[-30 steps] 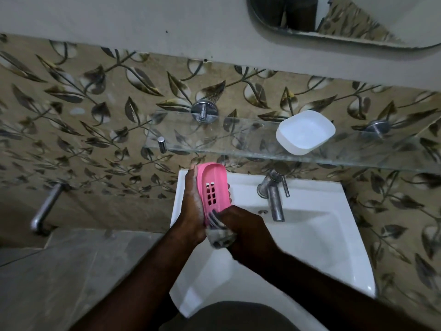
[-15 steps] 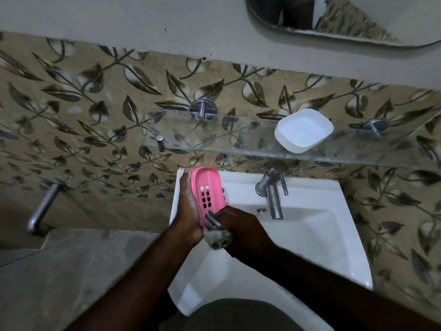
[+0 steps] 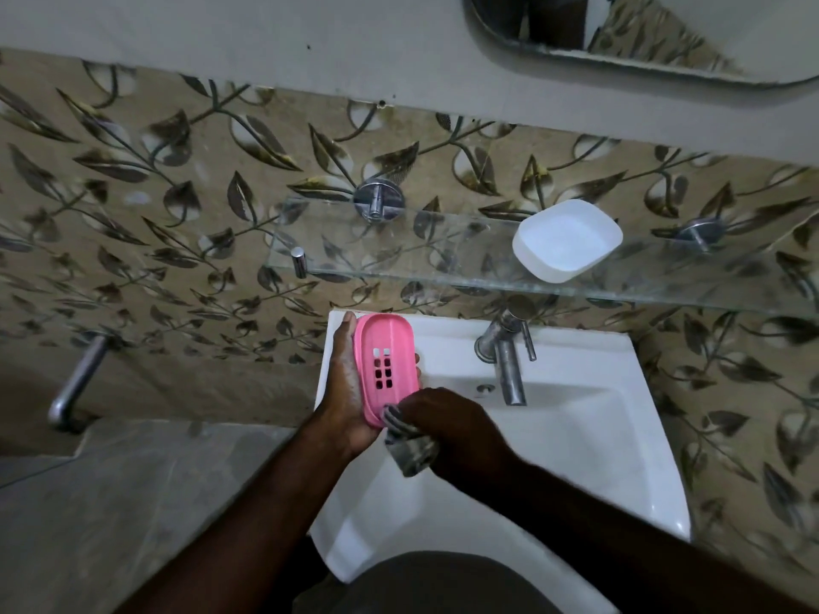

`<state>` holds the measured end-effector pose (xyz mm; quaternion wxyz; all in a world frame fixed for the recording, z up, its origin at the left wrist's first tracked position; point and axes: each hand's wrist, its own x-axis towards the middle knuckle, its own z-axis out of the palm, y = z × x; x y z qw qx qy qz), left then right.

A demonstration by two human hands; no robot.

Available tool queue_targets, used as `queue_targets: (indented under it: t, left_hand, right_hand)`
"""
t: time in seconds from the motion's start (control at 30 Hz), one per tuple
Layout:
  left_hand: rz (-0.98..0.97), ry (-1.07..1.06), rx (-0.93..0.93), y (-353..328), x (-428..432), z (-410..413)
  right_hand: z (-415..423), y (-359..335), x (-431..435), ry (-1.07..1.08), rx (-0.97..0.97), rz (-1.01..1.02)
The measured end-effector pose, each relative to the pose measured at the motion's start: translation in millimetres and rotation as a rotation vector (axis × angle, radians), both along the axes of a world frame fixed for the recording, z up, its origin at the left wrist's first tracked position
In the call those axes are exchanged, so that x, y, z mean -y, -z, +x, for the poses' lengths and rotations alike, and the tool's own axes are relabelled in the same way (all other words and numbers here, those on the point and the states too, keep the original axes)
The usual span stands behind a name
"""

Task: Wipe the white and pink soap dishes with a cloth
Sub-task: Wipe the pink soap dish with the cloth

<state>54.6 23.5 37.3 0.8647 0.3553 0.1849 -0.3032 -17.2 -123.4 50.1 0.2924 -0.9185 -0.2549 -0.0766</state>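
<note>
Left hand [image 3: 348, 392] holds pink soap dish [image 3: 385, 365] w/ slotted holes.

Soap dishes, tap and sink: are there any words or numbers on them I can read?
No words, numbers or signs can be read anywhere.
The pink dish has only holes, the white dish is plain, and the tap, sink and cloth show no label.

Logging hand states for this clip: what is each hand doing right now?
Left hand: grips the pink soap dish.
Right hand: holds the cloth against the dish's near end.
</note>
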Motion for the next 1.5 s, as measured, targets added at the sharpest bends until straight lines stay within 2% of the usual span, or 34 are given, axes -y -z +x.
queue_targets:
  t: [0.03,0.07,0.1,0.13,0.2,0.23,0.37,0.4,0.47,0.57,0.67,0.8,0.9,1.03,1.17,1.3,1.4,1.5]
  left_hand:
    - [-0.006,0.017,-0.015,3,-1,-1]
    - [-0.025,0.034,-0.037,3,-1,-3]
    - [-0.050,0.037,-0.060,4,1,-5]
    - [-0.062,0.028,-0.078,4,3,-7]
    - [-0.063,-0.002,-0.080,5,5,-6]
    - [-0.061,-0.011,-0.067,6,5,-3]
    - [-0.054,-0.046,-0.056,7,2,1]
    - [-0.076,-0.034,-0.061,5,0,-2]
    - [-0.164,0.012,-0.072,4,-4,-8]
    - [-0.267,0.043,-0.082,6,-7,-12]
    - [-0.318,0.088,-0.052,6,-6,-15]
    - [-0.385,0.093,0.010,6,-7,-17]
    - [-0.381,0.083,0.043,6,-8,-18]
    - [-0.300,0.094,0.078,11,-10,-21]
    - [-0.305,0.136,0.041,15,-10,-26]
    - [-0.284,0.148,0.000,12,-3,-31]
    - [-0.209,0.167,0.025,2,4,-35]
    - [-0.188,0.087,0.083,-9,8,-35]
  right_hand:
    - [5,1,13,-0.053,0.018,-0.094]
    - [9,-2,21,-0.044,-0.043,-0.137]
    - [12,-7,25,0.015,-0.236,-0.039]
    - [12,-14,22,0.085,-0.407,0.145]
    - [14,-17,16,0.245,-0.639,0.537]
    - [16,-15,16,0.276,-0.687,0.614]
    - [14,-11,16,0.403,-0.556,0.383]
    - [11,-11,17,0.414,-0.573,0.436]
    - [7,-11,17,0.451,-0.690,0.704]
    - [4,-15,29,0.567,-0.752,0.984]
    - [5,-20,38,0.651,-0.950,1.292]
    - [5,-26,40,0.588,-1.039,1.440]
    - [3,-31,38,0.554,-0.988,1.384]
    - [-2,-39,36,0.557,-0.810,1.224]
    - [-5,-53,31,0.519,-0.675,1.015]
    - [9,-71,22,0.463,-0.430,0.572]
    - [20,-79,9,0.434,-0.237,0.343]
    - [13,-69,-15,0.268,-0.059,-0.031]
